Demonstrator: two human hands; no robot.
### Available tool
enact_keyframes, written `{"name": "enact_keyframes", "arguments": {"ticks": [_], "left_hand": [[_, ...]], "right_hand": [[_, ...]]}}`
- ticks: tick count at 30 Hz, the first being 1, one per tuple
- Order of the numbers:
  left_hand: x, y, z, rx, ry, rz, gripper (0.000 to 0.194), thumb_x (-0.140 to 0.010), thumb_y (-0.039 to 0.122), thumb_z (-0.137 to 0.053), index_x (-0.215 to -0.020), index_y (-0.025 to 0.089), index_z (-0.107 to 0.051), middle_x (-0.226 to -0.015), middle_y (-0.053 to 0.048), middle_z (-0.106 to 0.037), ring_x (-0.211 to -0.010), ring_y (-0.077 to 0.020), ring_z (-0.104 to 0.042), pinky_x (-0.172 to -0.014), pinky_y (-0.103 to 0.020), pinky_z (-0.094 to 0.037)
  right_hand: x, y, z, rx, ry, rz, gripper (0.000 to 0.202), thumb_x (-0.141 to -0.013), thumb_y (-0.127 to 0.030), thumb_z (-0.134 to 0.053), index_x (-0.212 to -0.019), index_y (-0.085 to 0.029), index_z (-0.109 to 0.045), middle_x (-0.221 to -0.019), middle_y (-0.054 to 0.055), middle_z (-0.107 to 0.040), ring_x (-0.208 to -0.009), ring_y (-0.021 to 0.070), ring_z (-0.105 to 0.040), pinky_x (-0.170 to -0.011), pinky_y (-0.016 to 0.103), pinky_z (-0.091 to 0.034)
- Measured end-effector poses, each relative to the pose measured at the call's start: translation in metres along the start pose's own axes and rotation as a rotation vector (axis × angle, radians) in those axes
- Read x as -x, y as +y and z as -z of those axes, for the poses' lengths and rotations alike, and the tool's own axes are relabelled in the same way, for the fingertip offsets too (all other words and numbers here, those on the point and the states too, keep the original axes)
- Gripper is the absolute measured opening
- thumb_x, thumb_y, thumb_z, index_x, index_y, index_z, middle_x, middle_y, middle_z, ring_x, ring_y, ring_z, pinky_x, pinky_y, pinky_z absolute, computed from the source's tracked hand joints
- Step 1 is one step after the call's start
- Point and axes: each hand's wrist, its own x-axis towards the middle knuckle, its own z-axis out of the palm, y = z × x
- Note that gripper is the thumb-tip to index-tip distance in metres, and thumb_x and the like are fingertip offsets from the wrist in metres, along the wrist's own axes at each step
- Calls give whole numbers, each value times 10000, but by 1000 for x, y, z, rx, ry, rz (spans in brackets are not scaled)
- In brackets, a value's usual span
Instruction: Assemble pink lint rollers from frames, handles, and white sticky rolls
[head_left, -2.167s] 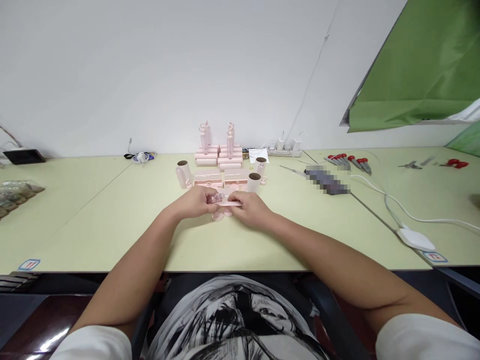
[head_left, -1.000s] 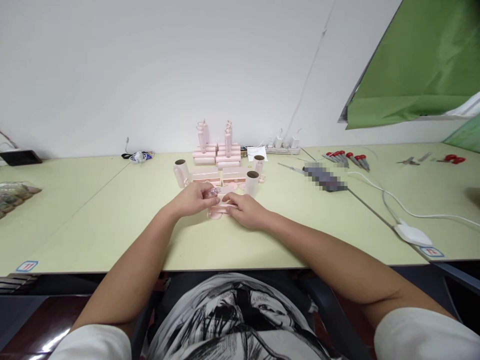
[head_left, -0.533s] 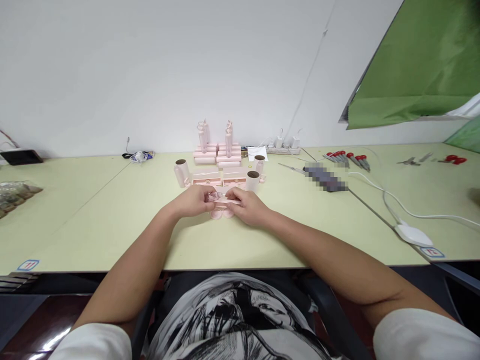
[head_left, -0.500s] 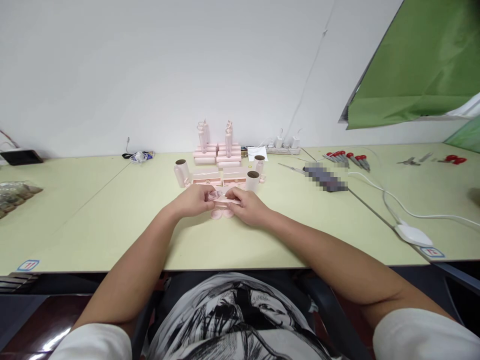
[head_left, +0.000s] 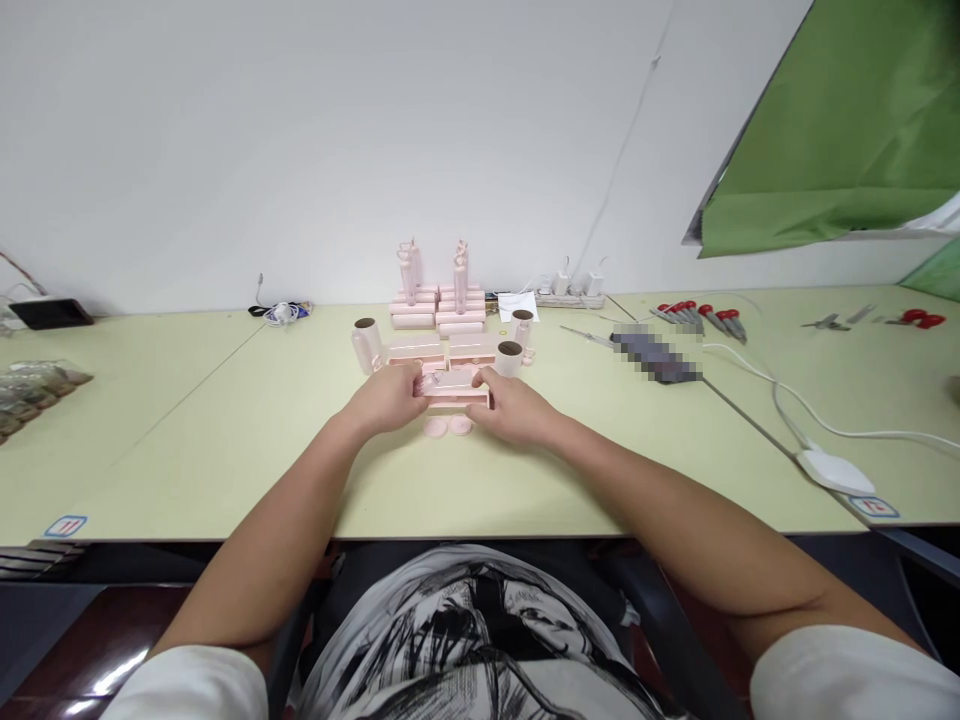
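Observation:
A pink box is held between both hands above the table. My left hand grips its left end, the fingers partly hidden by the palm. At the right end, my right hand pinches it between thumb and fingers. A small clear piece shows beside my left fingertips. Two round pink discs lie on the table just in front of the box. Behind it are more pink boxes with clear lids.
Pale pink cylinders stand left and right of the boxes. Pink bottles top stacked boxes at the back. Rightward lie a blurred dark object, red-handled tools and a white cable device. Bagged items lie far left.
My right hand has slid rightward along the box to its right end, uncovering more of its top. The view has shifted slightly.

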Motion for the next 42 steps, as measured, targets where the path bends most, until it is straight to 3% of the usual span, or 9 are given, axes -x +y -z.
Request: {"name": "enact_keyframes", "arguments": {"ticks": [5, 13, 22, 29, 35, 42], "left_hand": [[-1, 4, -1, -39, 12, 65, 164, -738, 280, -570, -682, 207, -433, -677, -36, -590, -592, -169, -512, -520, -278, -291], [-2, 0, -6, -93, -101, 94, 104, -701, 250, -571, -666, 197, -489, -689, -53, -632, -590, -171, -526, -522, -276, -296], [-5, -4, -10, -49, -74, 106, 104, -674, 229, -594, -655, 198, -497, -671, -43, -615, -571, -171, -506, -525, -286, -294], [-4, -6, -10, -57, -173, 76, 203, -724, 386, -599, -700, 209, -503, -710, -42, -640, -601, -189, -547, -511, -284, -305], [-1, -2, -6, -77, -249, 62, 429, -678, 612, -633, -768, 208, -522, -799, -54, -668, -665, -211, -583, -531, -287, -326], [0, 3, -5, -217, -237, 71, 405, -669, 559, -643, -853, 207, -561, -871, -64, -683, -755, -239, -618, -562, -294, -343]], "right_hand": [[-3, 9, 0, -88, -76, 103, 204, -824, -309, -524, -1006, -215, -524, -760, -9, -578, -667, 160, -519, -586, 252, -334], [-4, 14, -4, -97, -162, 138, 340, -855, -349, -557, -1167, -217, -528, -730, -25, -561, -636, 149, -486, -603, 253, -336], [-5, 18, -2, -38, -179, 171, 317, -890, -320, -544, -1184, -204, -555, -787, 13, -614, -680, 161, -534, -642, 264, -357], [-3, 13, 0, -30, -215, 139, 406, -847, -409, -602, -1197, -216, -534, -794, 14, -635, -666, 169, -555, -596, 259, -350], [-1, 8, -5, 108, -178, 96, 505, -774, -483, -683, -1182, -218, -548, -800, 39, -664, -687, 196, -577, -570, 260, -319], [-3, 6, -10, 187, -136, 32, 448, -817, -437, -634, -1195, -221, -529, -831, 41, -675, -725, 196, -592, -558, 245, -302]]}}
